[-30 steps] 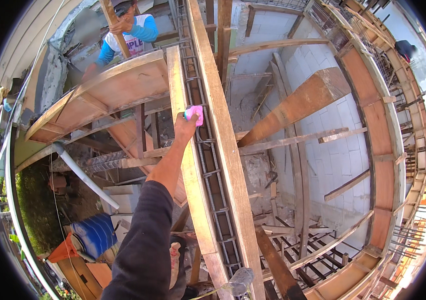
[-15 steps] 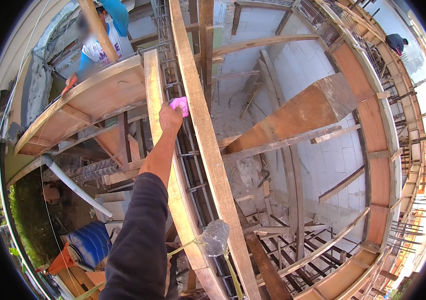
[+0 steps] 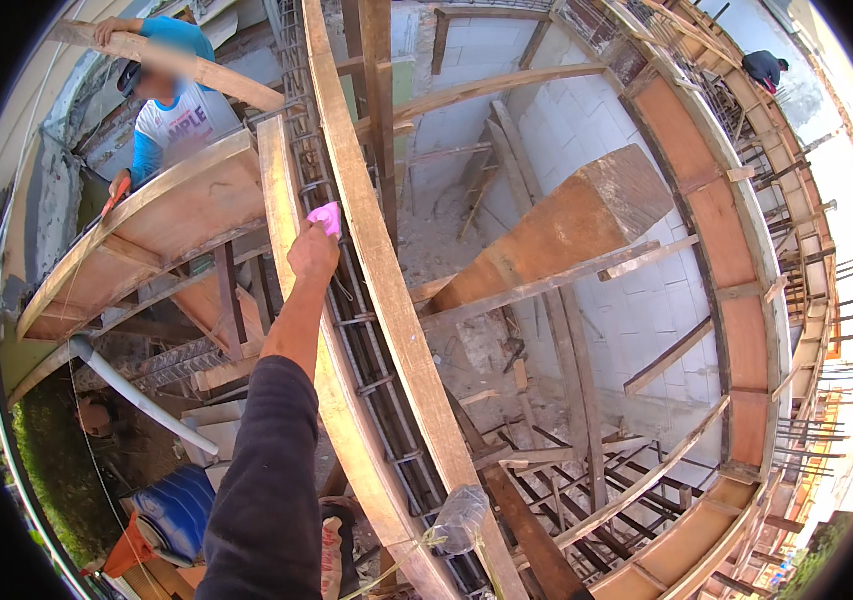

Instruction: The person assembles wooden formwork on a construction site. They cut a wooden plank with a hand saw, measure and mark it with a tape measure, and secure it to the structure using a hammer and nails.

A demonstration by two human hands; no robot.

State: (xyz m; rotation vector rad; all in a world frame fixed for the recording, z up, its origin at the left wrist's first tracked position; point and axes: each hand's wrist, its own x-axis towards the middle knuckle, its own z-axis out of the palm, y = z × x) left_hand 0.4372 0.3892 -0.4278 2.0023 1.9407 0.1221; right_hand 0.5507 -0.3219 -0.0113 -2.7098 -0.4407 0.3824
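Note:
My left hand (image 3: 314, 252) is closed round a crumpled pink piece of thin material (image 3: 326, 217), cloth or plastic, I cannot tell which. It is held above a narrow gap between a pale timber board (image 3: 334, 400) on the left and a rougher timber board (image 3: 386, 265) on the right. Steel reinforcing bars (image 3: 354, 322) with cross ties run lengthwise along that gap. Toward the near end, a clear plastic bag or bottle (image 3: 462, 517) with a yellowish tie rests by the right board. My right hand is out of the picture.
A co-worker (image 3: 171, 115) at upper left holds a plank (image 3: 171, 62) and an orange-handled tool (image 3: 116, 195). Curved plywood formwork (image 3: 176, 205) stands in front. To the right, a large tapered wooden form (image 3: 566, 225) crosses a deep drop with props below. Another person (image 3: 764, 68) is far right.
My view has shifted a little, and the pink piece stays in my left hand. The co-worker's plank has swung from steep to nearly level, with one of their hands now on its end.

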